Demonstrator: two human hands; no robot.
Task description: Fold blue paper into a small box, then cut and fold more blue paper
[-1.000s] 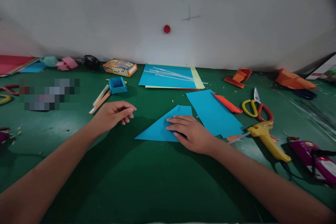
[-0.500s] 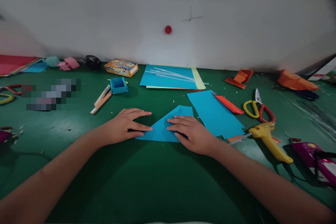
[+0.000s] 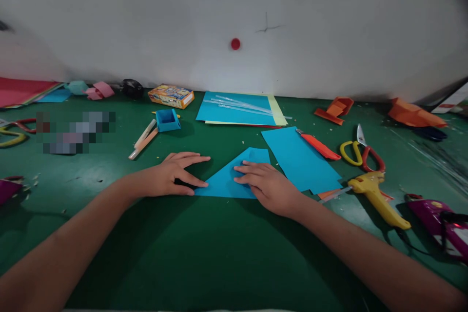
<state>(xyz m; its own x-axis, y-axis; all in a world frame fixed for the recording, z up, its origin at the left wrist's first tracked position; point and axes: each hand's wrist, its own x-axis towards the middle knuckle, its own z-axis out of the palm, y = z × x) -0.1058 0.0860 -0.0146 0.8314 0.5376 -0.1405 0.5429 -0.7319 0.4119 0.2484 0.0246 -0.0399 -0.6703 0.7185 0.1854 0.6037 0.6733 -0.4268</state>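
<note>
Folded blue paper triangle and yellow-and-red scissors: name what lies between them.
Head view: a flat blue paper sheet and an orange plastic utility knife lie between them.

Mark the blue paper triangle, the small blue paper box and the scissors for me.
blue paper triangle [image 3: 224, 183]: head view, middle of its uncovered face.
small blue paper box [image 3: 168, 126]: head view, its front wall.
scissors [image 3: 360, 146]: head view, the pivot between blades and handles.

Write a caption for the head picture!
Left hand and right hand touch a blue paper triangle on a green table.
</note>
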